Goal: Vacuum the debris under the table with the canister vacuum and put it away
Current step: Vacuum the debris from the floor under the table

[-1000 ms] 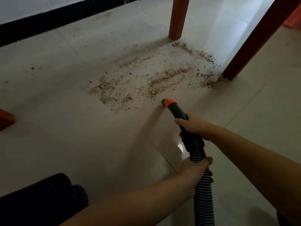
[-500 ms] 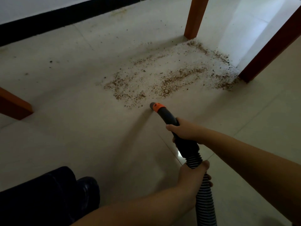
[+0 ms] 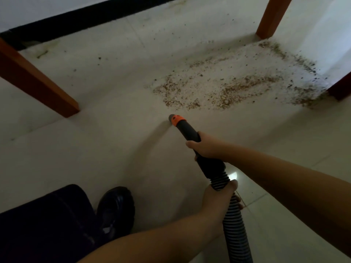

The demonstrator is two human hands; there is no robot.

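**Nozzle short of the debris, with table legs close by**

Head view: the right hand (image 3: 206, 147) wraps its fingers round the black nozzle tube (image 3: 187, 130), whose orange-ringed tip sits low at frame centre, just short of the debris (image 3: 233, 82) spread across the upper right. The left hand (image 3: 220, 198) grips the ribbed hose (image 3: 234, 230) at lower right. A hurried sweep could scatter crumbs outward; the table leg (image 3: 269, 18) at upper right may block the tip, leaving debris against it.

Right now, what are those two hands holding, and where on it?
Both hold the vacuum hose: the right hand grips the rigid black handle behind the orange nozzle; the left hand grips the ribbed hose below.
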